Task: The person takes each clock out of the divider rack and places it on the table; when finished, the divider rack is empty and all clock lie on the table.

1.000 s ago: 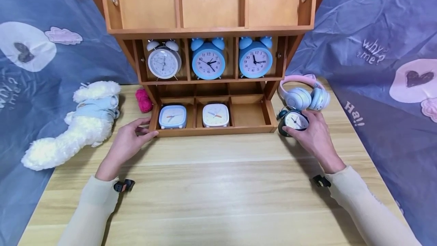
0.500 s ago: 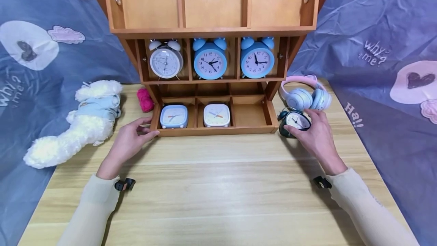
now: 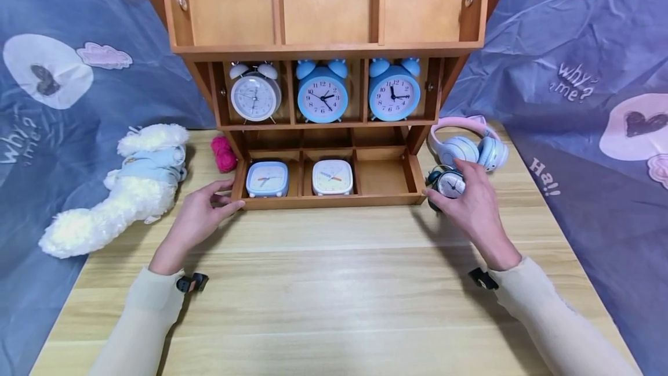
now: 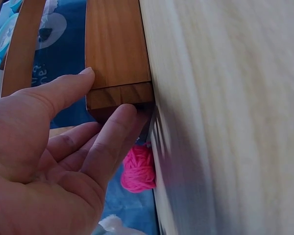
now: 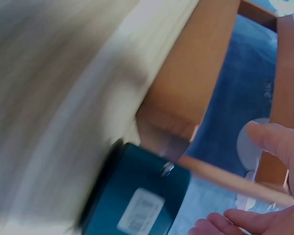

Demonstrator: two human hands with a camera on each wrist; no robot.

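In the head view, a dark green twin-bell alarm clock stands on the table beside the right end of a wooden shelf. My right hand is at the clock, thumb in front and fingers behind. The right wrist view, partly blurred, has this hand apart from the clock's green casing, thumb and fingers spread. My left hand holds the shelf's lower left front corner. In the left wrist view its thumb touches the board's upper edge, with the fingers at the end face.
The bottom tier bears a blue square clock and a white one. A white clock and two blue twin-bell clocks fill the middle tier. Headphones lie behind the green clock; pink yarn and a plush toy lie left.
My right hand has come off its grip on the green clock and shifted a little left and up. My left hand stays on the shelf corner. The view has shifted slightly.
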